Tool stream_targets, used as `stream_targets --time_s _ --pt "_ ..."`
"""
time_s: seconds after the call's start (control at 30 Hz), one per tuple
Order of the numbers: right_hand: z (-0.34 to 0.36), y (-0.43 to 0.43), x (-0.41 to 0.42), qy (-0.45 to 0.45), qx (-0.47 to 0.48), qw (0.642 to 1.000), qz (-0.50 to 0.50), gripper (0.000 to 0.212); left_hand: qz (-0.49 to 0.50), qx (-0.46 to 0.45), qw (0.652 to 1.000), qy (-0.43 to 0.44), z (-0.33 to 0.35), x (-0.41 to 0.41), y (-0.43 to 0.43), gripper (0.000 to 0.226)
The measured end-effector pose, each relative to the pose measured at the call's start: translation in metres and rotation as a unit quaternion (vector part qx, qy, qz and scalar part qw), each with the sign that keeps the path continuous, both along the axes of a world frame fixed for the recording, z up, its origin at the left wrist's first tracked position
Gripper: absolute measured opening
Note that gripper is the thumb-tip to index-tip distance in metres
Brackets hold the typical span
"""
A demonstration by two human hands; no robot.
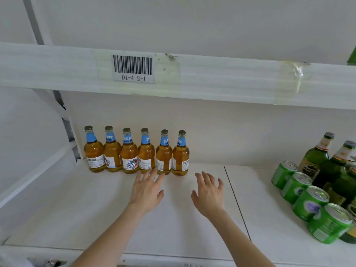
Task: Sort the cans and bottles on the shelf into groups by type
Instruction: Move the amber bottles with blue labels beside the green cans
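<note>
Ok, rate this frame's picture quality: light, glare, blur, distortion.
Head view: soft, even light with hardly any shadows; slight glare on the tape; the barcode label and amber bottles are sharp; the wide-angle bend tilts the green bottles and cans at the right edge, where detail looks a little smeared.

"D1-4-2-1" on barcode label (133, 68)

Being cut off at three o'clock: the green bottles (333, 166), lower bodies hiding behind the green cans (310, 203). Slipping out of frame at two o'clock: a green sliver (352, 58), unidentifiable. Blurring at seven o'clock: some small clutter (51, 263). Showing too small to read: fine print on the amber bottles (129, 157).
</note>
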State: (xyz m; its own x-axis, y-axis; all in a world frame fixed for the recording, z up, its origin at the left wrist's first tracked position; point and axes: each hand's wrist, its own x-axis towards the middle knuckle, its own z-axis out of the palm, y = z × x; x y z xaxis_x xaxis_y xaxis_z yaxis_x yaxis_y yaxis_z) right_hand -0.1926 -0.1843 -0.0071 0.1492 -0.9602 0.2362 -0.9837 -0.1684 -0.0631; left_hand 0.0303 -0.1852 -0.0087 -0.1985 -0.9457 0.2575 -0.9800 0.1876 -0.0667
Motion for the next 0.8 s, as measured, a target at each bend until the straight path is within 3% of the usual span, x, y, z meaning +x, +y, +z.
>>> stream_targets --time_s 0.23,0.37,0.53,0.8 --pt "0.007 -0.064 0.016 -0.076 -0.007 0.997 -0.019 0.060 -0.007 -0.044 0.997 0.060 0.008 0.014 -0.060 0.066" --pt "0.017 -0.100 0.029 -0.200 -0.006 0.980 -0.019 0.058 -0.020 -0.070 0.984 0.162 0.020 0.016 -0.093 0.069" --pt "0.034 -0.142 0.046 -0.372 0.053 0.926 -0.015 0.056 -0.041 -0.073 0.956 0.281 0.034 0.009 -0.127 0.065" --pt "0.028 -0.179 0.062 -0.465 0.074 0.882 0.003 0.017 0.006 0.037 0.915 0.402 0.036 0.004 -0.169 0.043"
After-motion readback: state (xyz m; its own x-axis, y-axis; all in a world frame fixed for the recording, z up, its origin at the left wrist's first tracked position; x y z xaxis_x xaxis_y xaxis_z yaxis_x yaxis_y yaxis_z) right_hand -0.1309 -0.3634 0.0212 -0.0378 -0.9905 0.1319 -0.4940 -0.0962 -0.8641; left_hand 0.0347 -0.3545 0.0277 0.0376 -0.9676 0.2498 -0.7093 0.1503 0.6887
